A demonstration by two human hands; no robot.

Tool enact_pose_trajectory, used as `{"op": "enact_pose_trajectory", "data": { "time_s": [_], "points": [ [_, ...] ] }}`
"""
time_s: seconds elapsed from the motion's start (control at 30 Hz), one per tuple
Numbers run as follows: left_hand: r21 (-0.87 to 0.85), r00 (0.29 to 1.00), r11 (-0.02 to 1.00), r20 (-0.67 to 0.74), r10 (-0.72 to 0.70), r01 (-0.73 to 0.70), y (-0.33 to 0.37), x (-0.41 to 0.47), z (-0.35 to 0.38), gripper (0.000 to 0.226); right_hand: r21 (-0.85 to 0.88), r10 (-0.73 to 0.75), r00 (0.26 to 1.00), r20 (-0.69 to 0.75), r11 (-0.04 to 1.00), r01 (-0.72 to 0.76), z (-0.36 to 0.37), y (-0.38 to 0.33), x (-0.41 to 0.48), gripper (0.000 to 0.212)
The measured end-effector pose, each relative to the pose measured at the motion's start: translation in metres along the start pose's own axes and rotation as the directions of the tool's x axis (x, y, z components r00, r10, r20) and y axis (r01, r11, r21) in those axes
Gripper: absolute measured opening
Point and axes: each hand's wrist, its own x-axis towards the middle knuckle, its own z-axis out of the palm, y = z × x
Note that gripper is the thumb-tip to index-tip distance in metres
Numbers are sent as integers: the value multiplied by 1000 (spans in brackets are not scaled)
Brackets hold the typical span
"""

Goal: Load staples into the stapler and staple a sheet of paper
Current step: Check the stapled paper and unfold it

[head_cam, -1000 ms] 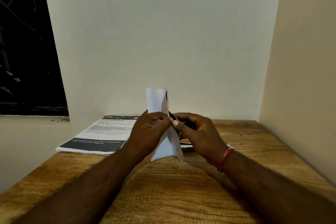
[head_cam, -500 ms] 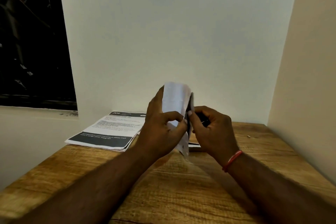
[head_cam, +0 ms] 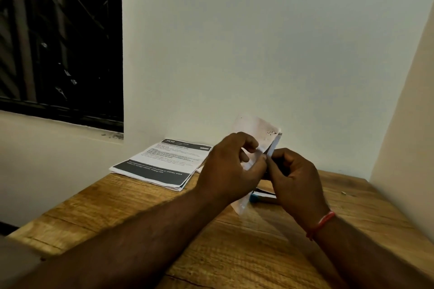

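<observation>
A folded white sheet of paper [head_cam: 263,134] stands upright above the table, tilted a little to the right. My left hand [head_cam: 231,166] grips its left side, thumb and fingers curled over it. At the sheet's right edge my right hand [head_cam: 293,176] pinches it, fingertips meeting those of the left. Something dark shows under the right fingers; I cannot tell what it is. On the table below the hands lies a dark object with a blue end [head_cam: 254,197], perhaps the stapler, mostly hidden by the right hand.
A stack of printed sheets [head_cam: 162,163] with dark bands lies at the table's back left. The wooden table [head_cam: 234,253] sits in a corner, with walls behind and on the right. A small speck [head_cam: 344,193] lies near the right wall. A dark window is on the left.
My hands have lifted and turned the folded paper, which now leans right with its printed face showing. The view has swung left, so the hands sit further right in it.
</observation>
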Motion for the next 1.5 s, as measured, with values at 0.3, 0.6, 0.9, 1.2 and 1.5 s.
{"op": "enact_pose_trajectory", "data": {
  "time_s": [0.3,0.6,0.9,1.2,1.5],
  "points": [
    [-45,996,997,-64,66,-68,-6,6,1,10,18,-2,1000,24,1000,2,4,-5,-5,9],
    [-66,999,996,-5,53,-54,-14,6,5,11,255,136,990,-30,959,-124,3,-6,1,15],
    [-184,989,975,103,-108,126,-16,9,4,17,294,150,988,45,943,-157,1,-2,3,18],
    [-154,985,982,150,-87,110,-16,10,-1,19,187,116,991,64,974,-126,-3,2,5,16],
    [-43,982,998,184,-45,53,-21,8,-1,4,262,191,981,-18,948,-180,-6,-1,8,17]
  ]
}}
